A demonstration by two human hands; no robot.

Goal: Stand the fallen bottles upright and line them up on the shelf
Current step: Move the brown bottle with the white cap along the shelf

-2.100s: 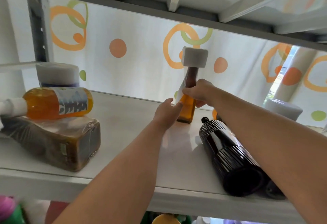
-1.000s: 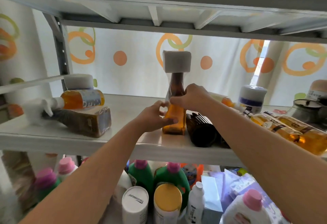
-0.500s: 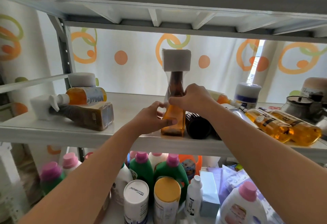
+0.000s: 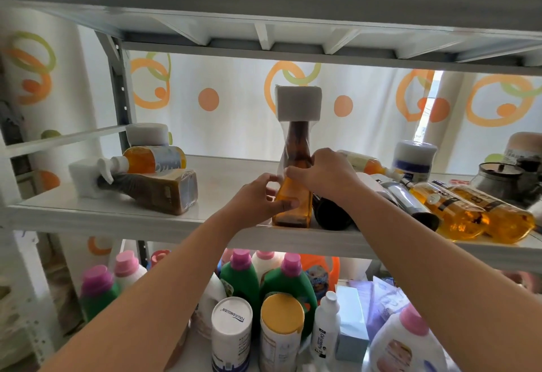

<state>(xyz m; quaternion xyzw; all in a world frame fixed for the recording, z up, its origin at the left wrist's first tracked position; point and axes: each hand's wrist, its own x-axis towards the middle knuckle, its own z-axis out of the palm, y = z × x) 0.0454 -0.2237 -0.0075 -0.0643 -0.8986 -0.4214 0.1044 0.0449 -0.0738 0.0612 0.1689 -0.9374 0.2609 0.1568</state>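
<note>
Amber glass bottle (image 4: 294, 214) stands upright near the front edge of the white shelf (image 4: 117, 216), and both hands hold it. The left hand (image 4: 258, 200) grips the low part of the body: its thumb lies across the front of the glass and its fingers curl round the left side. The right hand (image 4: 321, 175) is closed round the shoulder of the same bottle, just above the left hand, and the fingertips of the two hands are nearly touching. Above the grip rises the dark neck, which ends in a big white square cap (image 4: 297, 103).

Just to the right of the grip, under the right wrist, a dark bottle (image 4: 331, 219) lies on its side with its base toward the camera, touching or almost touching the held bottle. Farther right of the grip, two orange bottles (image 4: 457, 213) lie fallen side by side.

Well to the left of the grip, a brown square bottle (image 4: 164, 192) lies on its side, and an orange pump bottle (image 4: 152, 160) lies on top of it. Below the grip, on the lower level, stand green bottles (image 4: 240, 280) with pink caps.
</note>
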